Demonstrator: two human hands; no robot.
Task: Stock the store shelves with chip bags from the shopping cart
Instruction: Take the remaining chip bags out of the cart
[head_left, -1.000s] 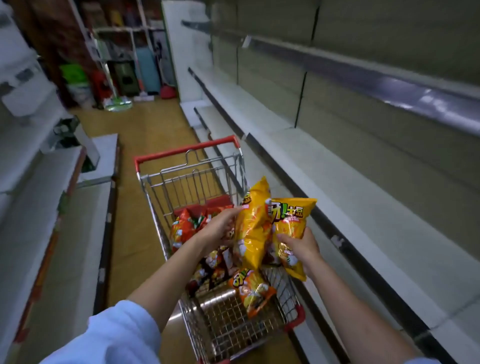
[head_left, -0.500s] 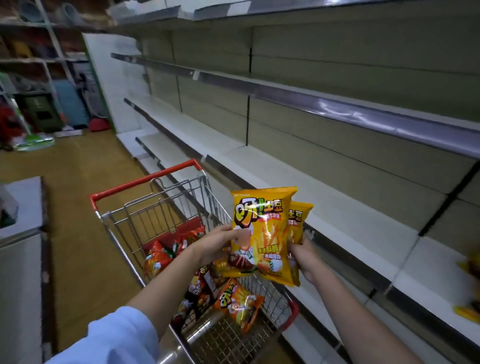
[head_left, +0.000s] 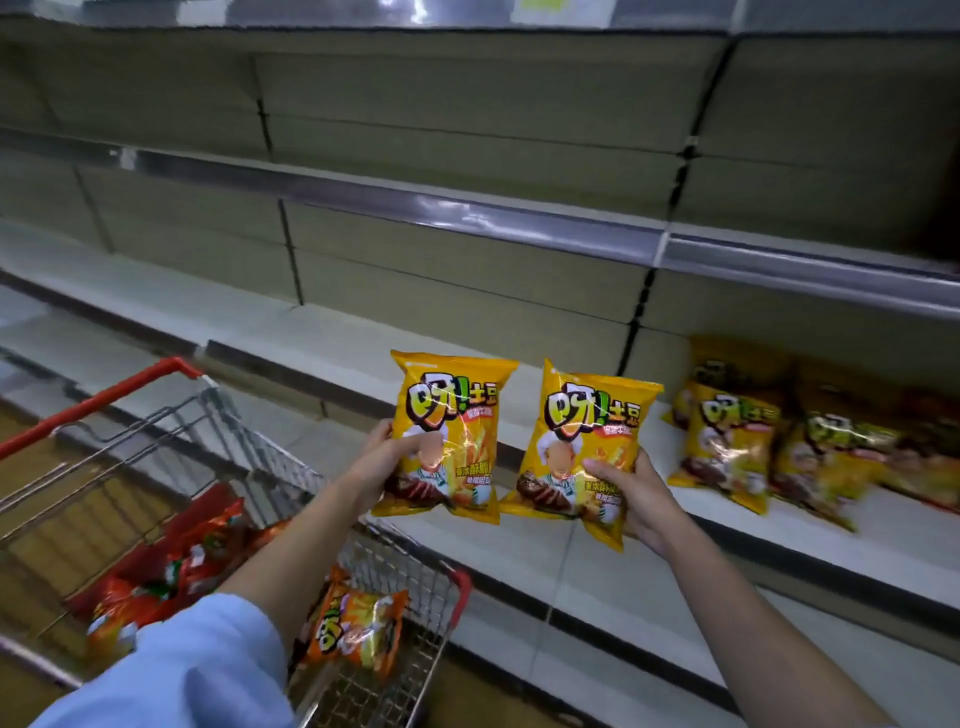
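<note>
You hold two glossy yellow chip bags upright in front of the shelf, one in each of your hands. Your left hand (head_left: 387, 465) grips the left yellow chip bag (head_left: 449, 434) at its lower left edge, thumb across the front and fingers curled behind it. Your right hand (head_left: 636, 493) grasps the right yellow chip bag (head_left: 584, 441) at its lower right corner, thumb pressed on the front. The two bags hang side by side, close but apart, both with their printed fronts toward you, just before the front edge of the white metal store shelf (head_left: 519, 525).

To the right on that same shelf, a row of matching yellow chip bags (head_left: 727, 447) already leans against the grey back panel (head_left: 467, 270); they are blurred, so you cannot tell their count.

Below your left forearm stands the wire shopping cart with red handle and red corner guards (head_left: 244, 441). Inside it lie an orange chip bag (head_left: 353, 629) near the right end and a heap of red chip bags (head_left: 176, 566) to the left. Your light blue sleeve (head_left: 197, 670) covers the left upper arm.
</note>
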